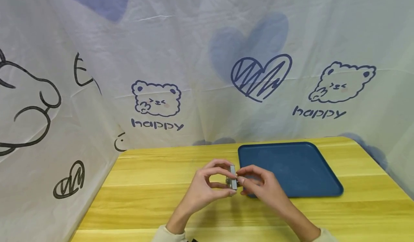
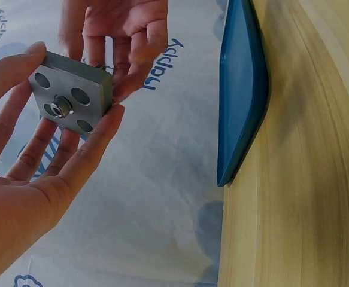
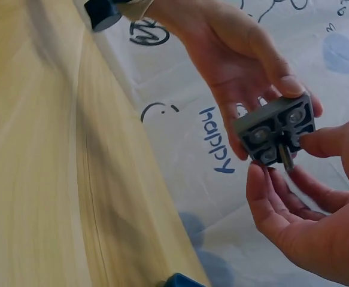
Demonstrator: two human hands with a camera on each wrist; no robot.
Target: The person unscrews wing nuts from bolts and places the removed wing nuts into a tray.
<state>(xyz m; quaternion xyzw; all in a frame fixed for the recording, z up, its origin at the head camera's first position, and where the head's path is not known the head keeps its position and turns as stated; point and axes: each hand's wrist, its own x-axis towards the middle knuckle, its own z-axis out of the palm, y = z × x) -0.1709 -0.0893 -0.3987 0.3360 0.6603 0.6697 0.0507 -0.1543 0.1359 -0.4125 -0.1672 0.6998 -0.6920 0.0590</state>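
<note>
A square grey block (image 2: 69, 92) is held up over the table, tilted on edge. One face shows several round holes and a short metal bolt end (image 2: 61, 107) in the centre. On its ribbed dark back, in the right wrist view, a metal bolt shank (image 3: 285, 156) sticks out. My left hand (image 1: 208, 182) grips the block by its opposite edges between thumb and fingers. My right hand (image 1: 263, 186) works at the back, its thumb (image 3: 327, 141) and curled fingers around the bolt side. Exactly where the right fingertips touch is partly hidden.
A blue tray (image 1: 291, 170) lies on the yellow wood-grain table (image 1: 155, 188), right of and behind the hands. A pale cloth (image 1: 200, 65) printed with bears and hearts hangs behind the table and along its left side.
</note>
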